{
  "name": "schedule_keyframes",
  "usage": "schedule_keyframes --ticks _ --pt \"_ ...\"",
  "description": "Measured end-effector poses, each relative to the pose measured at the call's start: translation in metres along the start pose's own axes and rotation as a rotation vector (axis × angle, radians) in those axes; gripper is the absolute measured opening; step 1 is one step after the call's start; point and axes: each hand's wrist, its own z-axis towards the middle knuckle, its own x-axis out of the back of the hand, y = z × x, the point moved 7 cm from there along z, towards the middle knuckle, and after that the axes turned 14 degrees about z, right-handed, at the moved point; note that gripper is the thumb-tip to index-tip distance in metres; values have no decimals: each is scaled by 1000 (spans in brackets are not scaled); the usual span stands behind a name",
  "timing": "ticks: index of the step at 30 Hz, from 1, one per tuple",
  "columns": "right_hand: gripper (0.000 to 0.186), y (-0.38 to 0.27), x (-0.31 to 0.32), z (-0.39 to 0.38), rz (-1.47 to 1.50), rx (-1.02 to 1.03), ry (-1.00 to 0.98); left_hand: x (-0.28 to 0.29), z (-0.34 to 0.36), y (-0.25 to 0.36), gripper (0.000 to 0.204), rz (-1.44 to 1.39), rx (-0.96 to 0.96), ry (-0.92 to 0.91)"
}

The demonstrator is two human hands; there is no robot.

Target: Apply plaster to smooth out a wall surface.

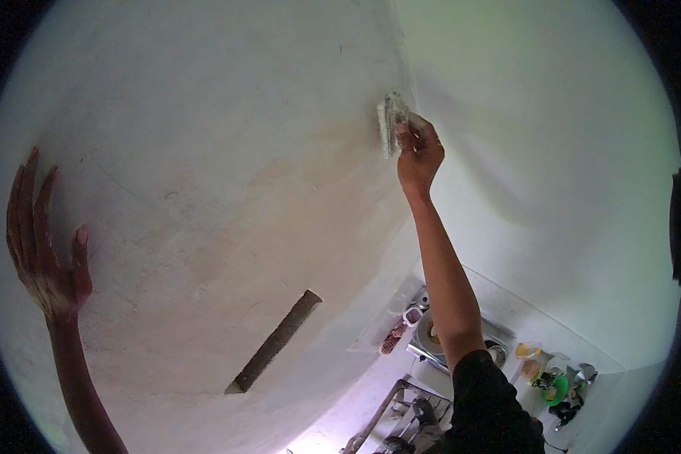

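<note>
My left hand point(45, 250) is spread with fingers stretched out against the pale plastered wall point(174, 136) at the left. My right hand point(420, 155) reaches up and grips a flat, white-crusted tool point(391, 125), perhaps a scraper or pad, against the same wall beside the vertical corner with the smoother white wall point(552, 166). Patches of beige tint show on the plaster below and left of the tool. A dark, narrow recessed slot point(274, 340) runs diagonally in the plaster, between my two arms.
Far below are a cooker point(420, 352) with a round pot point(430, 333), a red patterned cloth point(393, 337), a green round item point(556, 390) among several kitchen things, and a metal frame like a ladder or platform point(393, 397) with my feet point(424, 412) on it.
</note>
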Motion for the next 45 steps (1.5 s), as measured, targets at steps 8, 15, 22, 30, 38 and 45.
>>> schedule_keyframes --ticks 8,15,22,30,38,45 --pt "28 -29 -21 -70 -39 -57 -240 -6 -6 -2 57 43 -19 -25" --pt "27 22 39 30 172 -159 24 -12 -10 7 58 5 -42 12" --pt "31 42 19 34 131 -133 -28 -1 -2 -1 59 33 -42 1" --pt "31 11 7 -15 168 -222 -103 -1 -4 -6 58 28 7 -11" --pt "29 8 19 -21 292 -251 3 5 1 -2 60 -15 -23 -11" --pt "36 12 6 -1 189 -122 -28 3 -1 1 57 -44 -15 17"
